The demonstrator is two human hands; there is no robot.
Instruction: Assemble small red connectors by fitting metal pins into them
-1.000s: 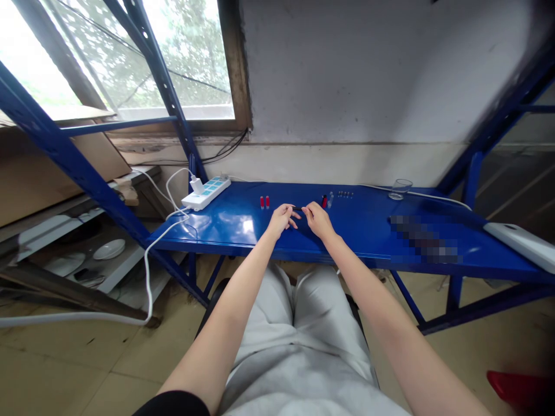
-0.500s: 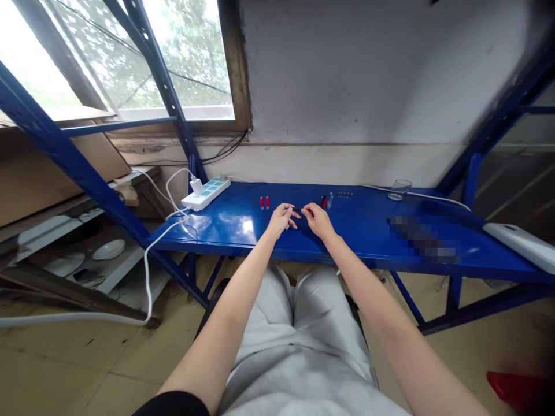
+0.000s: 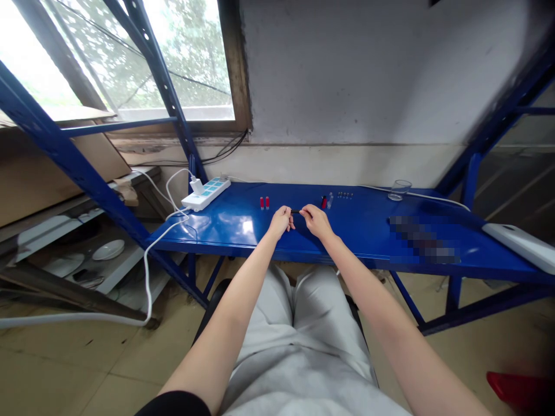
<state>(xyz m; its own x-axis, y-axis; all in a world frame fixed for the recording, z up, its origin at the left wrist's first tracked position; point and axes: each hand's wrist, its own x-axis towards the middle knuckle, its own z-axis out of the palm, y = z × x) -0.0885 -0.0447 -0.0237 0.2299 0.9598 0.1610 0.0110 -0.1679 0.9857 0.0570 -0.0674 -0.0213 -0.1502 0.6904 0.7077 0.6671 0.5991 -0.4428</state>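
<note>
A: What do the two hands have between them?

B: It looks like a slim black rod (image 3: 296,212), though fingers cover both ends, so its exact kind is hard to tell.

A: And the grip?

B: The left hand (image 3: 281,221) is closed around one end; the right hand (image 3: 316,221) pinches the other between thumb and fingers.

A: Where is that, exactly?

B: Over the blue table (image 3: 225,228), in front of the person's lap, the rod lying crosswise from hand to hand.

A: Anything beyond them?

B: Past the left hand, two red-and-clear tubes (image 3: 267,202) side by side. Past the right, a red-and-black tube (image 3: 324,201) just beside some clear pieces (image 3: 330,200), then a row of tiny pieces (image 3: 346,195).

A: Farther out?

B: A white power strip (image 3: 207,195) at the table's left end, a plug in it; on the right, a clear glass (image 3: 399,190) near the far edge, beside a white cable (image 3: 442,199).
</note>
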